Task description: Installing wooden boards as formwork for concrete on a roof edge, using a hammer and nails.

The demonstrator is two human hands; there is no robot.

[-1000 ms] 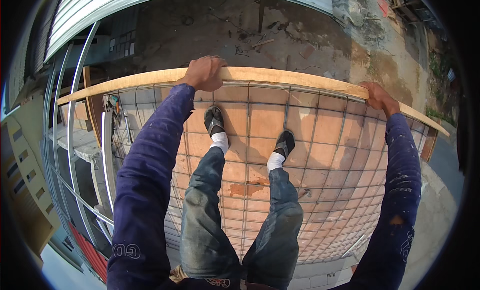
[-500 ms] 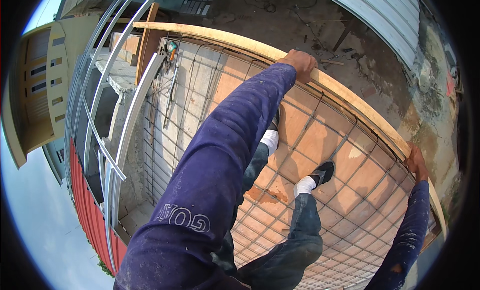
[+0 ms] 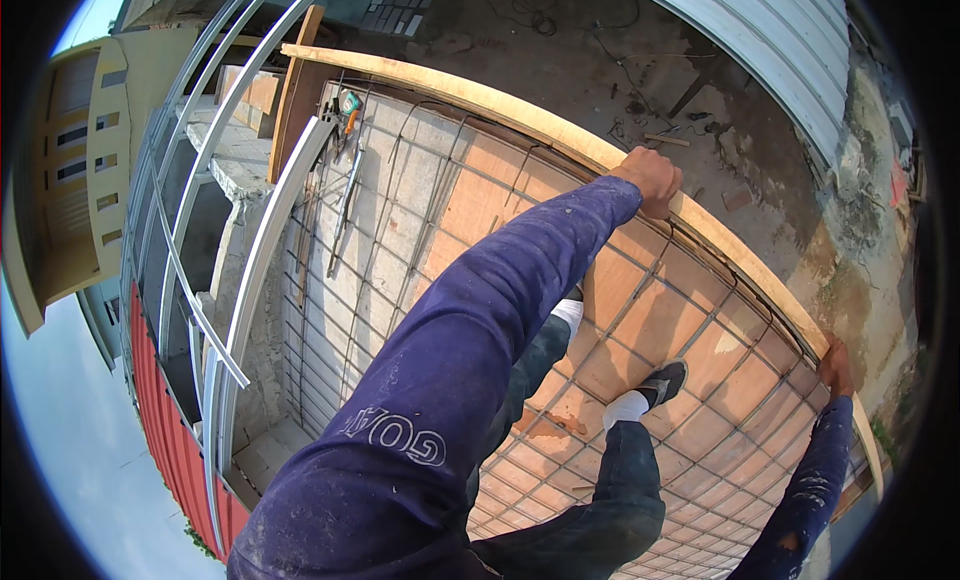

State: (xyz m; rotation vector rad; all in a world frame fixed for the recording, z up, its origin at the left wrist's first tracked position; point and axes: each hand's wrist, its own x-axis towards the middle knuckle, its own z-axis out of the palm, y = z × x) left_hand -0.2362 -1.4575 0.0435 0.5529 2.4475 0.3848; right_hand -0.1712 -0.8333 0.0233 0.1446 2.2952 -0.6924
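Observation:
A long wooden board (image 3: 480, 98) stands on edge along the far side of a grid of steel reinforcing bars (image 3: 640, 270). My left hand (image 3: 652, 180) is closed over the top of this board near its middle, knuckles up. Farther right, my right hand (image 3: 836, 368) grips the same board, its fingers partly hidden behind the wood. Plywood panels (image 3: 480, 180) lie beneath the bars. My feet, in dark shoes (image 3: 664, 382) and white socks, stand on the grid close to the board.
Beyond the board the ground drops to a lower floor (image 3: 560, 40) with cables and scraps. At the left are curved metal channels (image 3: 262, 230), an upright plank (image 3: 295, 95) and a concrete ledge (image 3: 235, 165). A teal and orange tool (image 3: 349, 104) lies by the grid's far left corner.
My left hand has slid rightward along the board, nearer my right hand, which still grips about the same stretch. The view has shifted slightly.

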